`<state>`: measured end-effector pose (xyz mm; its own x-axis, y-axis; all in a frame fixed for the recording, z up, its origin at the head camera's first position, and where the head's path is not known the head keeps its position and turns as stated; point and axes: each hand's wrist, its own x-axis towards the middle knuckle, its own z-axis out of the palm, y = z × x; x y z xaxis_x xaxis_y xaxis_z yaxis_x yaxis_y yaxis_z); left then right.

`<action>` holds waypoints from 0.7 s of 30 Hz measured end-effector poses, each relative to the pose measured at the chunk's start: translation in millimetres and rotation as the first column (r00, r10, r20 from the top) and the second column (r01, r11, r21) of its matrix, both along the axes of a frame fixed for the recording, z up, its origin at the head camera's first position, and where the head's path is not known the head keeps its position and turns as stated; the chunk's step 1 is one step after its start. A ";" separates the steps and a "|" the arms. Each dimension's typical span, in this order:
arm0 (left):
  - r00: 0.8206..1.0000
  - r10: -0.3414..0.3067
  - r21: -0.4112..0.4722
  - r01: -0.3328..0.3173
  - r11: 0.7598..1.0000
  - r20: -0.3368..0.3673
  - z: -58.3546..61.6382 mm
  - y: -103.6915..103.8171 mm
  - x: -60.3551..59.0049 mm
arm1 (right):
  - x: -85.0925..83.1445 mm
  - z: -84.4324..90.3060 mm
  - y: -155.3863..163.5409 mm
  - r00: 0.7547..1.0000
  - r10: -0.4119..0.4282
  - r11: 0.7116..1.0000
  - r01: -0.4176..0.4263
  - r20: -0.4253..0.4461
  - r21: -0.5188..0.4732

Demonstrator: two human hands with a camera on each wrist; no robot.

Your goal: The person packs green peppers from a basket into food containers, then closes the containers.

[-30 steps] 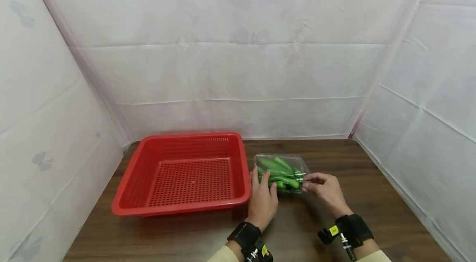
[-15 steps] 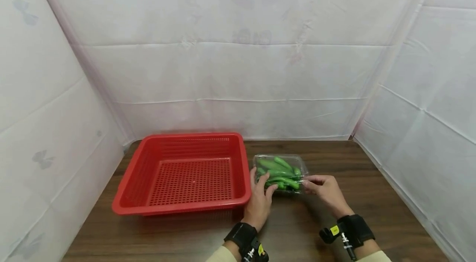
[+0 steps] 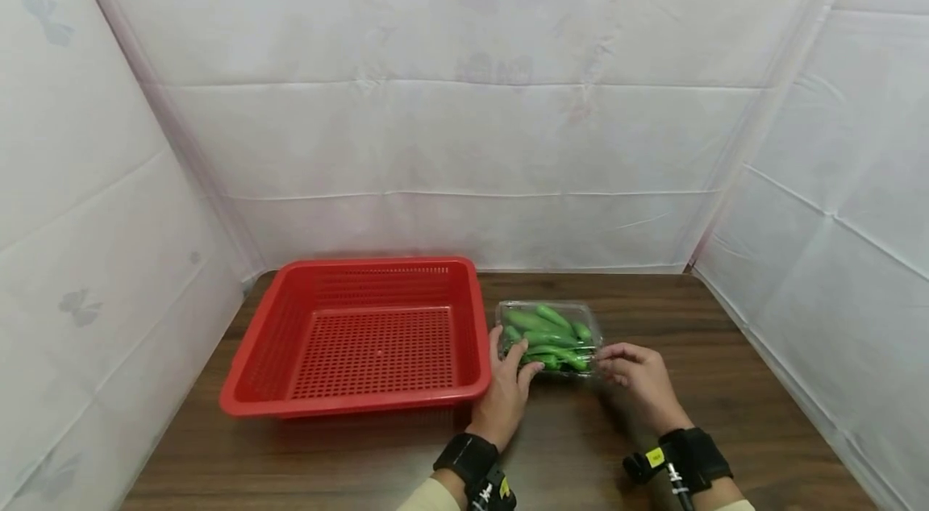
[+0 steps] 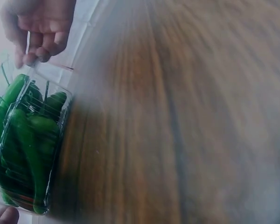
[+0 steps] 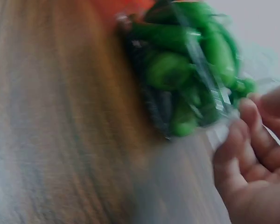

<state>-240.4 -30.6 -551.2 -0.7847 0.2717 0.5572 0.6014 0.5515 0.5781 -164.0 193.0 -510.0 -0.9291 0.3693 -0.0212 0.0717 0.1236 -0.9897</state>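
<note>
A clear plastic box (image 3: 589, 316) holding several long green peppers (image 3: 540, 338) lies on the wooden table, right of a red basket. My left hand (image 3: 501, 398) rests at the box's near left corner, fingers spread along the side and thumb at the front edge. In the left wrist view its thumb tip shows low at the left. My right hand (image 3: 639, 378) pinches the rim at the box's right side between thumb and fingertips. The right wrist view shows the right hand's curled fingers (image 5: 249, 116) right at the shiny plastic edge, with peppers behind it.
The red perforated basket (image 3: 477, 317) stands close left of the box, with a bare mesh floor. Brown wooden tabletop (image 3: 348, 454) spreads in front. White sheeting (image 3: 464, 140) walls in the back and both sides.
My left hand has slid slightly left and nearer, its thumb drawing off the peppers toward the box's front edge. My right hand's fingers have shifted and curled a little more. The box stays in place.
</note>
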 end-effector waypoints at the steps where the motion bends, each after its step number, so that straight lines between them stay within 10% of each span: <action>1: 1.000 0.003 -0.013 -0.004 1.000 -0.014 -0.2 -0.2 -0.7 | 1.2 1.6 2.7 0.999 0.034 0.998 -0.034 -0.013 -0.055; 12: 0.993 0.033 -0.042 -0.038 0.998 -0.117 -5.3 1.4 -3.8 | -7.4 8.1 -4.1 0.987 -0.027 0.980 0.057 0.158 -0.188; 21: 0.999 0.035 0.013 -0.036 0.999 0.022 -1.3 3.4 -6.1 | -8.8 6.7 -5.8 0.974 -0.036 0.992 0.063 0.225 -0.112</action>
